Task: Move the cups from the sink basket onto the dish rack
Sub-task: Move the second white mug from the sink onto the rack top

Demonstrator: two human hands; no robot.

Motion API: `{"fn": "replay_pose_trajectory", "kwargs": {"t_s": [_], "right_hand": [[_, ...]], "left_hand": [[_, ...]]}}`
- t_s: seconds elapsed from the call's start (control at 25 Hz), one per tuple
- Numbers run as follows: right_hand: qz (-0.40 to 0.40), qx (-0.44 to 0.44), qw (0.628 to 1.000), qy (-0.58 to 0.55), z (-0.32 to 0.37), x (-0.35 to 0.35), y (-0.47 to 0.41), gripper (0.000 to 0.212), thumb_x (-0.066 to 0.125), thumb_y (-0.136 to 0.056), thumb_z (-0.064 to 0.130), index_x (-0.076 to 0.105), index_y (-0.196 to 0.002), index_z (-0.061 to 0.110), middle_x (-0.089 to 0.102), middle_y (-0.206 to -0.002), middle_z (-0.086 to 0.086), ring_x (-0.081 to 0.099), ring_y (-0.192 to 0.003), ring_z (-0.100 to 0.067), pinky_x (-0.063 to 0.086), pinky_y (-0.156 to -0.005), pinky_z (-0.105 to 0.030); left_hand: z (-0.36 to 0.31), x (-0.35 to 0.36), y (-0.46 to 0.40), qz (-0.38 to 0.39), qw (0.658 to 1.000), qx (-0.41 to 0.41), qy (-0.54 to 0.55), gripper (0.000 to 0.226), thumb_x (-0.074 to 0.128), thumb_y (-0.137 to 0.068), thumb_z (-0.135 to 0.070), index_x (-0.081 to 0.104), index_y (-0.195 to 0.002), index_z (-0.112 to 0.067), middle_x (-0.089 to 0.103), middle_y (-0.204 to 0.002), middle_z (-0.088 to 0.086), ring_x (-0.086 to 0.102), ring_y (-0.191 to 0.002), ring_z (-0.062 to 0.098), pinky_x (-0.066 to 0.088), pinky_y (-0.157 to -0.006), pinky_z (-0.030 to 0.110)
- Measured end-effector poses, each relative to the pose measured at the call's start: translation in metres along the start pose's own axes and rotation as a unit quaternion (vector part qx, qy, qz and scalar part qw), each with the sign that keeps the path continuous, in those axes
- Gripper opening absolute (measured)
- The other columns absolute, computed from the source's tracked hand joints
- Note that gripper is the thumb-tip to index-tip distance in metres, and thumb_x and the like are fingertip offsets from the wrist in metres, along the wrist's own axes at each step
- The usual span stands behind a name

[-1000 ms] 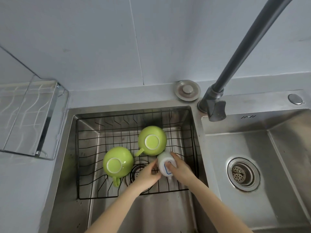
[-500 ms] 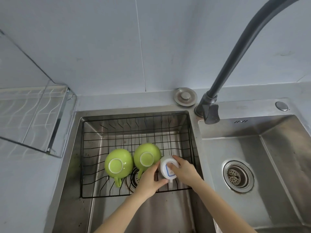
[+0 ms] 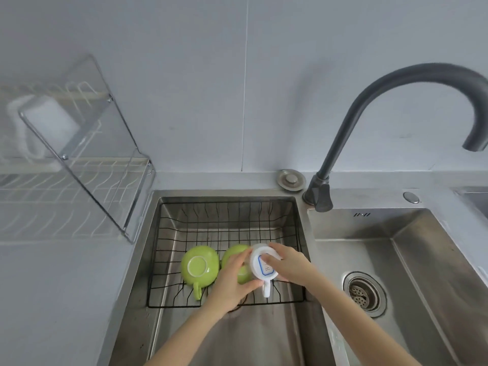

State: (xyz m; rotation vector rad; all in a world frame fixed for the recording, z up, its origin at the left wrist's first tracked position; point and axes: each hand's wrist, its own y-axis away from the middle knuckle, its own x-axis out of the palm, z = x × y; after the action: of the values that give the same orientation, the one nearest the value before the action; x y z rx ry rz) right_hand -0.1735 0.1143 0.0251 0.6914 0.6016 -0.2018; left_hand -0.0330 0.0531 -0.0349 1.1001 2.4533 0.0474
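A white cup [image 3: 261, 262] with a blue-edged label on its base is held upside down between both hands, over the black wire sink basket [image 3: 224, 223] in the left sink bowl. My left hand [image 3: 233, 281] grips its left side and my right hand [image 3: 289, 262] its right side; the handle points toward me. Two green cups lie upside down in the basket: one [image 3: 200, 266] in full view, the other [image 3: 235, 256] partly behind my left hand. The metal dish rack [image 3: 79, 196] stands on the counter at the left, with a white cup [image 3: 45, 122] on its upper tier.
A dark curved faucet [image 3: 369, 114] rises between the two bowls and arches to the right. The right bowl has a drain strainer [image 3: 363, 293]. A round metal cap [image 3: 290, 179] sits on the counter behind the sink. The wall is close behind.
The view has tilted up, so the rack's upper tier and the faucet arch show. Both hands have lifted the white cup slightly off the basket floor, still gripping it.
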Motion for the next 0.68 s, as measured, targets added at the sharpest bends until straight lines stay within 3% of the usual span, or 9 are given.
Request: {"fn": "replay_pose_trajectory", "kwargs": {"t_s": [0.08,0.2,0.28,0.4,0.56,0.68], "right_hand": [[0.01,-0.01,1.0,-0.007,0.012,-0.004,0.011,0.045,0.04,-0.092,0.033,0.037,-0.137,0.024,0.053,-0.129,-0.004,0.051,-0.104,-0.019,0.043,-0.085,-0.028],[0.061,-0.036,0.994,-0.083,0.031,-0.011,0.035,0.044,0.034,-0.092,0.013,0.039,-0.135,0.018,0.053,-0.112,-0.004,0.05,-0.091,-0.019,0.043,-0.078,-0.028],[0.09,-0.078,0.989,-0.083,0.04,-0.013,0.053,0.048,0.035,-0.091,0.009,0.035,-0.138,0.02,0.054,-0.118,-0.003,0.055,-0.096,-0.022,0.046,-0.084,-0.032],[0.049,-0.17,0.983,0.058,0.055,-0.009,0.074,0.06,0.05,-0.087,0.018,0.026,-0.141,0.029,0.052,-0.133,0.001,0.054,-0.111,-0.016,0.045,-0.098,-0.034],[-0.015,-0.228,0.97,0.081,0.082,0.006,0.09,0.061,0.063,-0.076,0.027,0.037,-0.13,0.04,0.063,-0.118,0.005,0.056,-0.097,-0.007,0.043,-0.084,-0.022],[-0.04,-0.254,0.964,0.071,0.102,0.02,0.096,0.058,0.069,-0.072,0.029,0.045,-0.122,0.043,0.061,-0.106,0.004,0.059,-0.095,-0.008,0.046,-0.085,-0.018]], "left_hand": [[-0.009,-0.013,0.009,-0.015,1.0,0.027,-0.003,0.066,0.076,-0.069,-0.022,0.042,-0.125,-0.031,0.044,-0.119,-0.018,0.046,-0.119,0.009,0.04,-0.102,0.032],[-0.024,-0.039,0.026,-0.021,0.998,0.066,-0.005,0.062,0.077,-0.067,-0.021,0.042,-0.111,-0.046,0.048,-0.115,-0.021,0.051,-0.112,0.006,0.045,-0.094,0.025],[-0.034,-0.057,0.038,-0.021,0.996,0.083,-0.002,0.061,0.078,-0.066,-0.022,0.041,-0.103,-0.053,0.049,-0.113,-0.021,0.053,-0.106,0.002,0.046,-0.086,0.018],[-0.042,-0.082,0.058,-0.034,0.994,0.105,-0.012,0.06,0.078,-0.066,-0.026,0.041,-0.104,-0.055,0.048,-0.113,-0.02,0.054,-0.105,0.002,0.048,-0.086,0.022],[-0.05,-0.113,0.079,-0.047,0.99,0.13,-0.014,0.058,0.077,-0.067,-0.026,0.044,-0.106,-0.052,0.049,-0.115,-0.016,0.051,-0.107,-0.002,0.045,-0.086,0.017],[-0.049,-0.14,0.091,-0.045,0.989,0.138,-0.024,0.056,0.076,-0.069,-0.026,0.045,-0.112,-0.045,0.051,-0.12,-0.009,0.05,-0.11,-0.002,0.044,-0.087,0.013]]}}
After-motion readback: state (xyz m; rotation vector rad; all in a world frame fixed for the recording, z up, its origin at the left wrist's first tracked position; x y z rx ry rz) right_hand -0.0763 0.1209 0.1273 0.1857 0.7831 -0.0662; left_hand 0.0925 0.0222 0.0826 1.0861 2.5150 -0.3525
